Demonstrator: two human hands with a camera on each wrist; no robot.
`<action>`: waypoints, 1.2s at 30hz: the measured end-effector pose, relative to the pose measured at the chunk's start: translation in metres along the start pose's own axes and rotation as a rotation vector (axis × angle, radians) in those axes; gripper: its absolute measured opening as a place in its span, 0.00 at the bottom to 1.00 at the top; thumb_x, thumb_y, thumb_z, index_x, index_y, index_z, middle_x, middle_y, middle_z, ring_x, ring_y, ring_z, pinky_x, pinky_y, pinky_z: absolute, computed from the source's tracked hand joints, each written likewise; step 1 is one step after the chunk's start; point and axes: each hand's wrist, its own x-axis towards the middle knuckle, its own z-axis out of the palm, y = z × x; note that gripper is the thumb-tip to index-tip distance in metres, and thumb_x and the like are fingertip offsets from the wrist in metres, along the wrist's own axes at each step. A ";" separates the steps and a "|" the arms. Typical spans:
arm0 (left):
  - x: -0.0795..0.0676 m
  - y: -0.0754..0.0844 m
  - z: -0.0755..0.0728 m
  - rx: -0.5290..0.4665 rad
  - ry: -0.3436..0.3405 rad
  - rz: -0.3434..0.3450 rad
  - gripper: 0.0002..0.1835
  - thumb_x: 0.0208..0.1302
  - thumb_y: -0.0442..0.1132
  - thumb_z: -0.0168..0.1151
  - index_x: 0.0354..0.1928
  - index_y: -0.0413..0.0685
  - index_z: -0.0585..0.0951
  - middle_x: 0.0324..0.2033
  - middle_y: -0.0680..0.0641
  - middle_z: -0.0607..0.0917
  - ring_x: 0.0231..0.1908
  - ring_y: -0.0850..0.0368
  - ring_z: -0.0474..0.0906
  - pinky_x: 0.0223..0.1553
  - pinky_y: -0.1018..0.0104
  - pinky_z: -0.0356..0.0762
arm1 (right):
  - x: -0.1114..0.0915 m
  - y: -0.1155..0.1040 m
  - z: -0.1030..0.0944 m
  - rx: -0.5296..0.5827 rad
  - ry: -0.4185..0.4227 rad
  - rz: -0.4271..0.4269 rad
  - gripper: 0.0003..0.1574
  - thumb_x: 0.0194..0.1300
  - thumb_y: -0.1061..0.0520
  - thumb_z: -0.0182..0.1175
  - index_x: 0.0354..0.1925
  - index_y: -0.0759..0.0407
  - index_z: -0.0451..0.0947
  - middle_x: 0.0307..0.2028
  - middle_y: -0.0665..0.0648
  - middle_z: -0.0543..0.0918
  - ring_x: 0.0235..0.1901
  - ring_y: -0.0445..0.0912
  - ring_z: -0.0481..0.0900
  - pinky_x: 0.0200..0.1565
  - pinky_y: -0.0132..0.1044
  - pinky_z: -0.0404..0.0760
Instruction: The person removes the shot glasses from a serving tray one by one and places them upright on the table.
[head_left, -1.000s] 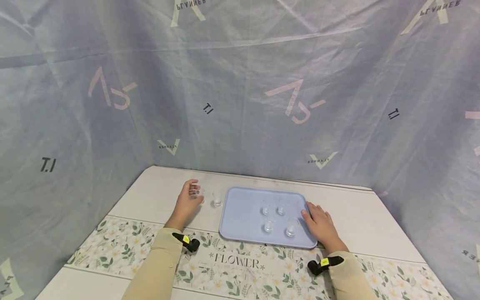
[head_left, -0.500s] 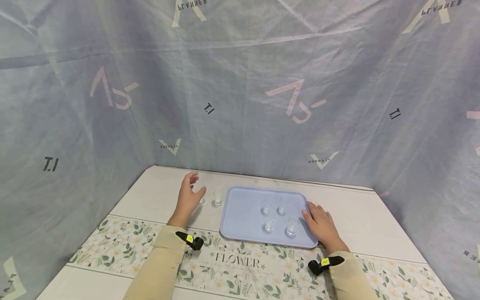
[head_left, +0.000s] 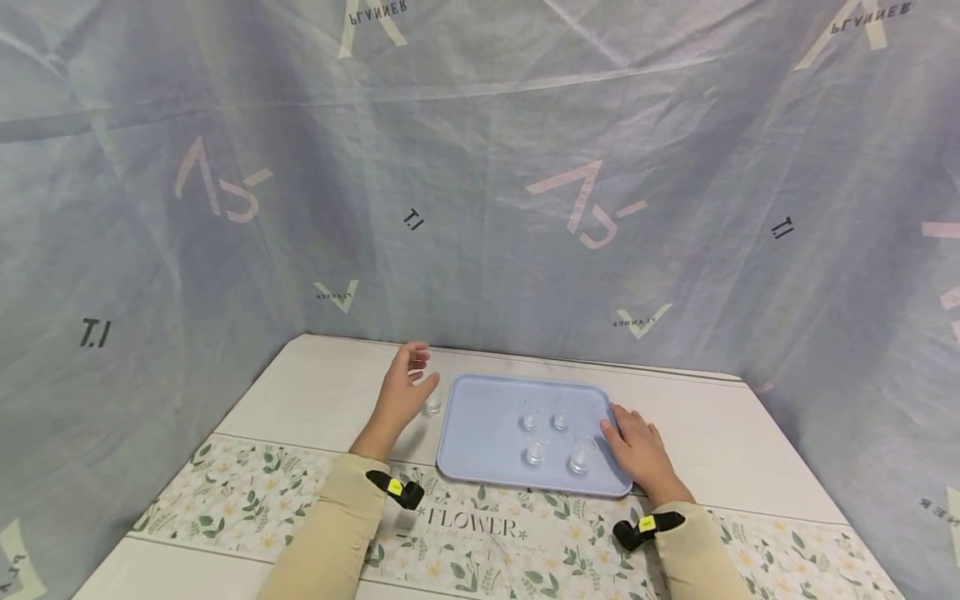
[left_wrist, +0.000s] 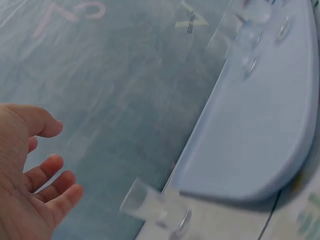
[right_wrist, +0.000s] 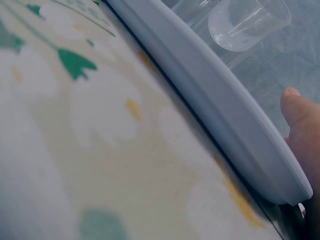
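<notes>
My left hand (head_left: pixel 405 396) hovers left of the light blue tray (head_left: pixel 480 442), thumb and fingers apart with nothing between them. Close by on the table stands a small clear shot glass (head_left: pixel 433 405). In the left wrist view that glass (left_wrist: pixel 157 207) is separate from the fingertips (left_wrist: pixel 72 195). At the tray's right edge, my right hand (head_left: pixel 641 450) holds the rim, its thumb on the inner side and its fingers along the outside. Several clear shot glasses, among them a front one (head_left: pixel 580 457), stand upright on the tray's right half.
A white table cover with a floral band (head_left: pixel 472 533) lies under everything. Behind and at both sides hangs a grey-blue printed curtain (head_left: pixel 480 250). A black wrist camera (head_left: pixel 405 492) is strapped on each sleeve.
My left hand has drawn away from the leftmost glass and moved right, towards the glass beside the tray. The leftmost glass is now out of sight. My right hand stays at the tray.
</notes>
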 end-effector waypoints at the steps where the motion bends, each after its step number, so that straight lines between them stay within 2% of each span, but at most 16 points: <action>1: -0.001 0.002 0.004 -0.005 -0.008 -0.002 0.27 0.66 0.30 0.65 0.65 0.41 0.69 0.57 0.38 0.76 0.59 0.42 0.73 0.65 0.46 0.71 | 0.000 0.000 0.000 -0.002 -0.002 0.004 0.47 0.80 0.34 0.35 0.77 0.68 0.53 0.74 0.71 0.58 0.75 0.70 0.46 0.72 0.67 0.37; 9: -0.011 0.017 0.031 -0.086 -0.070 0.016 0.27 0.63 0.27 0.64 0.64 0.41 0.69 0.55 0.36 0.76 0.58 0.37 0.73 0.61 0.43 0.73 | -0.001 0.002 0.002 -0.009 -0.014 0.011 0.47 0.80 0.33 0.35 0.77 0.68 0.52 0.74 0.72 0.58 0.75 0.70 0.46 0.72 0.67 0.37; 13: -0.013 0.022 0.042 -0.125 -0.100 0.032 0.28 0.63 0.26 0.65 0.64 0.41 0.69 0.55 0.35 0.76 0.56 0.39 0.74 0.61 0.44 0.74 | 0.000 0.002 0.001 -0.010 -0.012 0.011 0.48 0.80 0.33 0.34 0.77 0.68 0.52 0.74 0.72 0.58 0.75 0.70 0.46 0.72 0.67 0.37; 20: -0.019 0.027 0.059 -0.166 -0.151 0.069 0.29 0.63 0.27 0.65 0.66 0.41 0.68 0.55 0.33 0.75 0.57 0.36 0.74 0.61 0.42 0.74 | -0.001 -0.001 -0.001 -0.005 -0.013 0.009 0.47 0.80 0.34 0.35 0.77 0.68 0.52 0.74 0.72 0.58 0.75 0.70 0.46 0.72 0.67 0.37; 29: -0.030 0.033 0.080 -0.174 -0.220 0.061 0.31 0.64 0.29 0.66 0.67 0.41 0.67 0.54 0.36 0.77 0.56 0.43 0.75 0.60 0.47 0.76 | -0.001 -0.003 -0.004 0.000 -0.021 0.015 0.47 0.80 0.34 0.35 0.77 0.69 0.52 0.74 0.72 0.58 0.75 0.70 0.46 0.73 0.66 0.36; 36: -0.039 0.032 0.094 -0.219 -0.274 0.077 0.30 0.65 0.30 0.66 0.67 0.44 0.67 0.55 0.33 0.76 0.56 0.41 0.74 0.60 0.42 0.74 | -0.001 -0.003 -0.001 -0.005 0.003 -0.004 0.46 0.80 0.35 0.36 0.76 0.69 0.53 0.74 0.72 0.59 0.75 0.71 0.47 0.72 0.67 0.39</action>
